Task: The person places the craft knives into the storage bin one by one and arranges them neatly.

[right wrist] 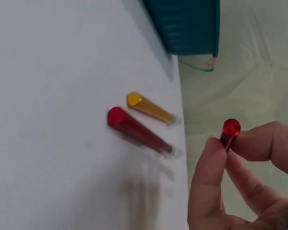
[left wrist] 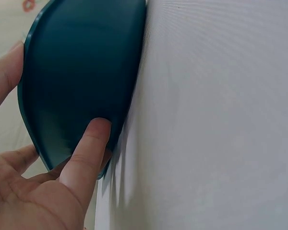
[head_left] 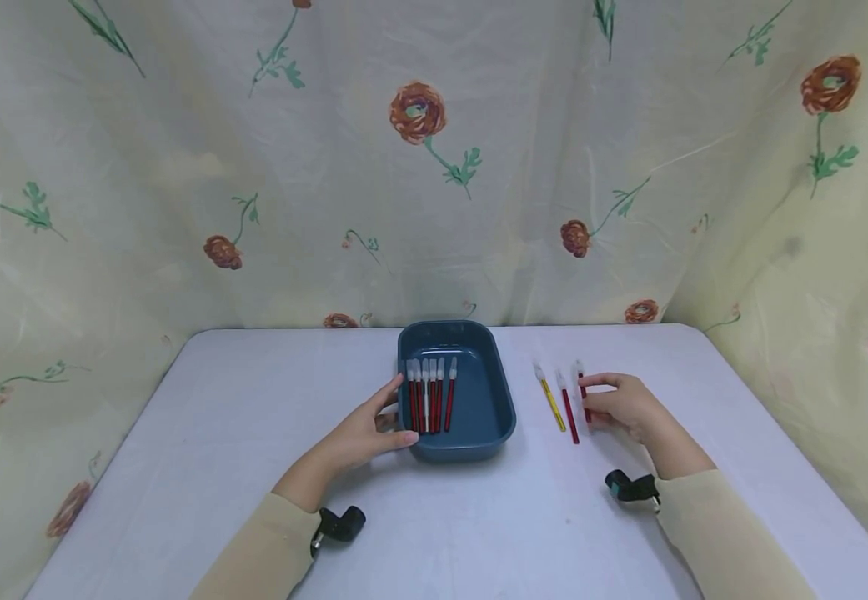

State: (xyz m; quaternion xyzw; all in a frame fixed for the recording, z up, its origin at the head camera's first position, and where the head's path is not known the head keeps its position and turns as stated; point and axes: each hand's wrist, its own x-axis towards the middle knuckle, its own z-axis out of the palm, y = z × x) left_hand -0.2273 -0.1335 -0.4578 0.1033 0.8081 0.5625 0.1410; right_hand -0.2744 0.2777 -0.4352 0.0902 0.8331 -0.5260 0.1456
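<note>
My right hand (head_left: 624, 407) pinches a red craft knife (right wrist: 230, 128) with a clear cap between thumb and fingertips, at the right part of the table. In the right wrist view its round metallic end faces the camera. Left of that hand lie another red craft knife (head_left: 569, 412) and a yellow craft knife (head_left: 552, 404), both clear-capped. My left hand (head_left: 362, 433) holds the left side of a blue tray (head_left: 489, 400); in the left wrist view the thumb (left wrist: 89, 148) presses its outer wall. Several red craft knives (head_left: 450, 400) lie side by side in the tray's left half.
A white cloth covers the table (head_left: 268, 392). Behind and at the sides hangs a flowered curtain (head_left: 313, 183). A small black camera (head_left: 342, 525) is on the left wrist, and another camera (head_left: 630, 486) is on the right.
</note>
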